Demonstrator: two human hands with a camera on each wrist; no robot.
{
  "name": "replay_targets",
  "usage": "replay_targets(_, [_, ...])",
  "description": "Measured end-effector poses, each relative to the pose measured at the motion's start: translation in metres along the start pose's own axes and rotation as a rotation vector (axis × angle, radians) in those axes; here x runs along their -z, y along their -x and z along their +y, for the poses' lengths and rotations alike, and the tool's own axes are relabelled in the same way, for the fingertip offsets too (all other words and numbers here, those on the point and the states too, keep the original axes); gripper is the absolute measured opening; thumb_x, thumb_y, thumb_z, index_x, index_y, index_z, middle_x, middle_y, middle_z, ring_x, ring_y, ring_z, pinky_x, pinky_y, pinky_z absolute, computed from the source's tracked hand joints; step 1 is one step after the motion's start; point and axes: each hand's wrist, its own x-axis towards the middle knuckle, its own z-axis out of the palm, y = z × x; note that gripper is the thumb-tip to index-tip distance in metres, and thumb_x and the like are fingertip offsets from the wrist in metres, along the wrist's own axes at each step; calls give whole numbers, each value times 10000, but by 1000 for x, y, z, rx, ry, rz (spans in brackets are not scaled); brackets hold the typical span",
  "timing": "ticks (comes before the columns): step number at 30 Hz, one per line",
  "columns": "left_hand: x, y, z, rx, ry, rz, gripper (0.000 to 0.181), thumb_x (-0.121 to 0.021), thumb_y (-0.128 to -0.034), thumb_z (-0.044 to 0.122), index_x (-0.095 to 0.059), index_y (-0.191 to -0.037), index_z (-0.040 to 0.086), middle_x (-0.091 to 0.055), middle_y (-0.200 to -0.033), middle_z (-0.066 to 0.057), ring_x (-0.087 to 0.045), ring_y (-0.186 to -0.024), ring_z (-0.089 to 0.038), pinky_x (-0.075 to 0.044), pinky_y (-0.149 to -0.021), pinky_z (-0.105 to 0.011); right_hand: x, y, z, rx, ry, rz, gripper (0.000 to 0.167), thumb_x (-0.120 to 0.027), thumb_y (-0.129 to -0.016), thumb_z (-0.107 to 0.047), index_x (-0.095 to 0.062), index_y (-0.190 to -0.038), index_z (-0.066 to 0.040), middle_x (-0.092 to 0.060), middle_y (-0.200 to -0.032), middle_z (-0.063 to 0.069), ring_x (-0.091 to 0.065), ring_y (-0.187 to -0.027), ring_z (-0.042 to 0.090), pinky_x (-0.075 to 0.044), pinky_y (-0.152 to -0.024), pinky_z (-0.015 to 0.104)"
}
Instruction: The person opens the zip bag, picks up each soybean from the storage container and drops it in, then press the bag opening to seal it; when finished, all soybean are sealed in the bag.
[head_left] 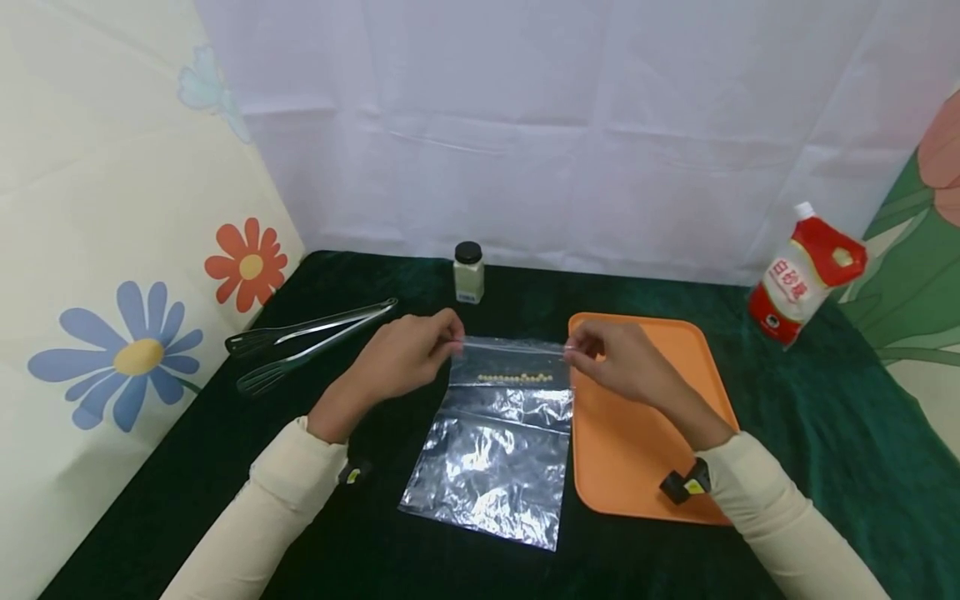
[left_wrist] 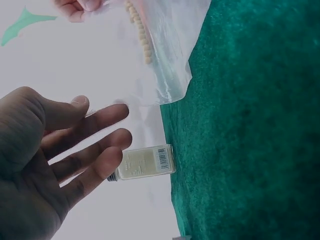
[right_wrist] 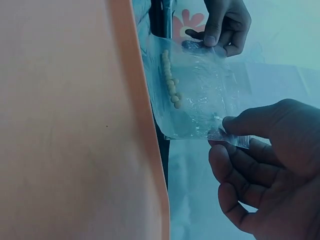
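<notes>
A clear plastic zip bag point(head_left: 487, 458) stretches between both hands, its lower part lying on the dark green cloth. My left hand point(head_left: 408, 350) pinches its upper left corner with thumb and forefinger. At the upper right corner my right hand point(head_left: 618, 358) does the same; the right wrist view shows the thumb point(right_wrist: 245, 125) pressed over the film, the other fingers curled beneath. Small pale yellow balls point(head_left: 515, 378) lie in a row across the bag's upper part, also seen through the film as a row of balls point(right_wrist: 171, 85) in the right wrist view.
An orange tray point(head_left: 637, 458) lies under the right forearm, beside the bag. Metal tongs point(head_left: 322, 345) rest to the left. Behind the bag stands a black-lidded jar point(head_left: 469, 279). A red and white spouted pouch point(head_left: 795, 287) stands at the back right, near the white backdrop point(head_left: 525, 150).
</notes>
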Motion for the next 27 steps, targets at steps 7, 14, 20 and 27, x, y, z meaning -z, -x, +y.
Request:
replay_targets(7, [1,0,2,6,-15,14,83,-694,-957,184,-619,-989,168,-580,-814,50,-512,-627,-106,-443,-534,-303,-3,1,0,22,-11,-28,98,-668,-971,-263,-654,-1002,-172,-612,-871,-67,-557,-774,121,-483,-655,336])
replay_targets(14, [1,0,3,27,6,-4,86,-692,-959,182,-623,-1002,155,-599,-831,43,-527,-636,-109,-452,-538,-302,-5,1,2,41,-26,-59,98,-659,-984,-284,-641,-1028,-199,-607,-890,-82,-554,-772,114,-478,-639,338])
replay_targets(20, [2,0,3,43,8,-10,85,-694,-957,170,-621,-1001,158,-599,-834,37,-533,-644,-117,-453,-551,-305,-4,0,2,45,-26,-69,82,-668,-980,-259,-644,-1014,-190,-605,-879,-76,-554,-782,116,-482,-662,336])
replay_targets(27, [2,0,3,60,13,-17,92,-697,-954,160,-615,-997,157,-601,-838,30,-542,-647,-121,-457,-550,-304,-4,-1,2,34,-30,-74,77,-675,-975,-252,-644,-1004,-188,-605,-872,-69,-553,-778,128,-487,-664,337])
